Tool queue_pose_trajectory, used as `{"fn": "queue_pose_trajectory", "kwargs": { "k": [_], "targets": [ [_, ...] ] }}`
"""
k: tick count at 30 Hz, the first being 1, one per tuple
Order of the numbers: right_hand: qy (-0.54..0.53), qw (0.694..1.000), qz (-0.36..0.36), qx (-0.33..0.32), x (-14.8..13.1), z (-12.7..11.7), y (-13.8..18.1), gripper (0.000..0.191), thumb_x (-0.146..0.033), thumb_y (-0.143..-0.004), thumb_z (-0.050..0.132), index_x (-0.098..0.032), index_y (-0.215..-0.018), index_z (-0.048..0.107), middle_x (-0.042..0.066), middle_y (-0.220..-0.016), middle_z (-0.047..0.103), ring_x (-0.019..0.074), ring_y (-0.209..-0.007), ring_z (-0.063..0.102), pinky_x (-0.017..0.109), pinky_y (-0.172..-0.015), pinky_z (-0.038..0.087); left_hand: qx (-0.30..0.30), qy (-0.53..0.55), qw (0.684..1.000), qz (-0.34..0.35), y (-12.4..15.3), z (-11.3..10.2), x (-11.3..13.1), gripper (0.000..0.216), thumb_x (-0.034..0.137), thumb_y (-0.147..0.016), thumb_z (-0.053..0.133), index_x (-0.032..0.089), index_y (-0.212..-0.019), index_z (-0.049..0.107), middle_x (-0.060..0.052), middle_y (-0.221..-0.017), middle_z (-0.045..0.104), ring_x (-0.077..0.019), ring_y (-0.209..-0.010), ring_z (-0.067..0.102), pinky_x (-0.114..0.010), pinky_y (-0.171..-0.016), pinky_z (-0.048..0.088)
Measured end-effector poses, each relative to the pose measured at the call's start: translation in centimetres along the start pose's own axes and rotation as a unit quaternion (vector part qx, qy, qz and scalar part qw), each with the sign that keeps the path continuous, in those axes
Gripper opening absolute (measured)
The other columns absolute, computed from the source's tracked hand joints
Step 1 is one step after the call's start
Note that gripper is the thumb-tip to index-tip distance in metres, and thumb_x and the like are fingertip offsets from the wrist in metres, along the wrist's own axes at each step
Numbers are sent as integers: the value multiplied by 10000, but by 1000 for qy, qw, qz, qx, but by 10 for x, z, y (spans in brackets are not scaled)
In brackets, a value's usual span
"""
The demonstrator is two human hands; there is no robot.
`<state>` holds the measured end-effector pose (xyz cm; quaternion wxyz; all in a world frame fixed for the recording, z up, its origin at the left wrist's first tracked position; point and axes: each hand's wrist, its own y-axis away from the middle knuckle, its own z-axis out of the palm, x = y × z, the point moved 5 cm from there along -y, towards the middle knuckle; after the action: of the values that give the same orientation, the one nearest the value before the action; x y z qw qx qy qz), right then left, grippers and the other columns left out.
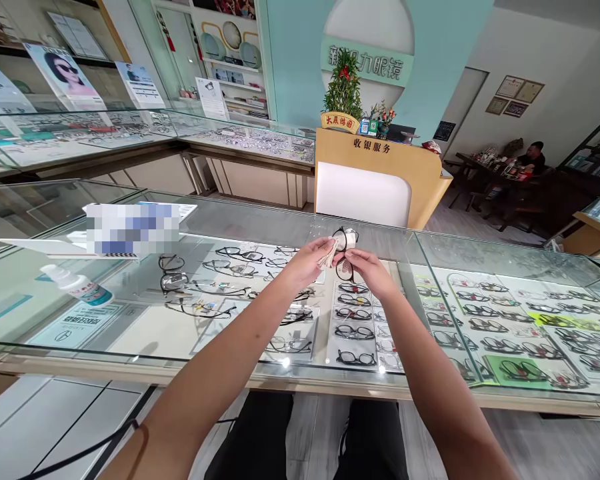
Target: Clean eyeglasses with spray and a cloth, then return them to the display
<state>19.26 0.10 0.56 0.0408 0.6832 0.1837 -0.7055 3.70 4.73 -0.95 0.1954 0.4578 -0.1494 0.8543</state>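
Far left on the glass surface [260, 227] — a small white spray bottle [77, 285] lying on its side, with a white stand-up card [133, 229] just behind it, print blurred out. A bit further right, a few loose dark-framed specs [183, 288] resting on top of the glass, well apart from the hands. Then the left hand [307, 261], raised over the middle of the surface, fingers pinched shut around a pale cleaning cloth [330, 254] and pressing it onto the upper lens of a pair of black glasses [345, 269]. Glasses up in the air above the surface, turned on end with one lens over the other, right between both hands. Right hand [369, 272] just beside, fingers closed on the lower part of the frame. Underneath, inside the case, neat rows of frames on white trays [331, 333], plus more display trays [505, 327] further right. Behind all that, a wooden cashier desk [380, 167] with a potted plant [343, 93] on top — and way off at the right, a person [533, 159] seated at a dark table.
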Motion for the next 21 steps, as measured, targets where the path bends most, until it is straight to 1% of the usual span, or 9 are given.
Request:
{"fn": "queue_pose_trajectory", "kwargs": {
  "k": [2,4,9,11,13,17,21],
  "targets": [
    [2,1000,-4,-7,1,1,0,337,-529,-1015,711,-231,-1017,869,53,-1020,766,181,-841,537,337,-817,403,-16,-2,1000,-1,4,7,1,439,495,-824,982,156,-839,703,11,-672,602,-121,-625,541,-261,-647,449],
    [0,1000,-8,-9,2,2,-1,355,-549,-1016,711,-229,-1020,864,54,-1018,761,182,-834,539,337,-811,408,-18,6,1000,-9,7,11,0,455,499,-832,975,170,-793,663,23,-653,561,-120,-626,514,-257,-652,448],
    [-22,1000,-6,-6,4,2,0,365,-579,-992,745,-231,-992,853,56,-993,746,188,-850,559,337,-827,429,-4,32,999,-42,10,14,-7,511,536,-802,984,193,-750,609,27,-665,508,-154,-697,565,-282,-717,501],
    [-28,1000,0,-5,4,3,0,371,-590,-978,757,-230,-975,849,58,-990,745,192,-852,561,339,-828,432,-18,26,999,-39,10,16,-8,546,561,-796,981,193,-723,585,25,-664,494,-158,-702,572,-292,-736,510],
    [-35,999,5,-3,4,5,0,390,-610,-958,771,-227,-960,844,61,-980,744,196,-842,557,343,-817,435,-37,10,999,-25,9,17,-8,552,551,-812,973,191,-705,568,24,-652,485,-157,-694,569,-293,-736,507],
    [-64,998,12,-1,4,8,-1,415,-634,-907,816,-220,-927,834,55,-924,726,193,-818,543,341,-791,427,-49,-12,999,-5,8,15,-6,465,495,-846,953,193,-751,612,26,-626,504,-154,-655,559,-311,-720,508],
    [-72,997,7,-17,4,11,0,372,-595,-941,807,-224,-942,842,56,-946,736,187,-830,544,336,-805,424,-42,-30,999,4,9,15,-2,397,473,-824,967,186,-825,694,30,-614,524,-155,-621,568,-333,-701,522]
  ]
}}
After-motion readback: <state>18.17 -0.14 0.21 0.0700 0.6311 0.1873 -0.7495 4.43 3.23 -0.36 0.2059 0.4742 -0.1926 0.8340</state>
